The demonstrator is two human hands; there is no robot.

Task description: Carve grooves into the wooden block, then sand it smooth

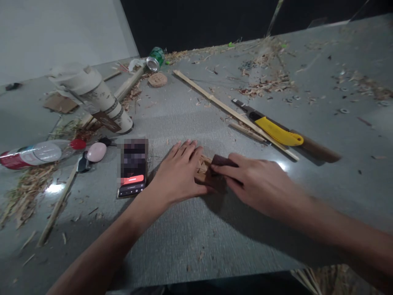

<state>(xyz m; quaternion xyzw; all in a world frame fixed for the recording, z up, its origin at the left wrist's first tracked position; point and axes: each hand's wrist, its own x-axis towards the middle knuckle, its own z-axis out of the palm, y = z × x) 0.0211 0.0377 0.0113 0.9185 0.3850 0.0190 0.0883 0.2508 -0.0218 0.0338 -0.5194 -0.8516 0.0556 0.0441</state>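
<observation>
A small carved wooden piece [202, 167] lies on the grey table in front of me, partly covered by my hands. My left hand [181, 174] grips it from the left, with the thumb along its near edge and the fingers over its far side. My right hand [258, 182] pinches a dark brown piece that looks like folded sandpaper [221, 163] between thumb and fingers. That piece touches the right end of the carved wood. Just left of my left hand lies a phone [134, 168] with its screen lit.
Beyond my right hand lie a yellow-handled knife [273, 129] and a long wooden strip [211, 98]. To the left are a white paper cup stack [107, 98], a plastic bottle [39, 152] and a hammer-like tool [66, 192]. A green can [156, 58] and wood shavings [260, 87] lie farther back.
</observation>
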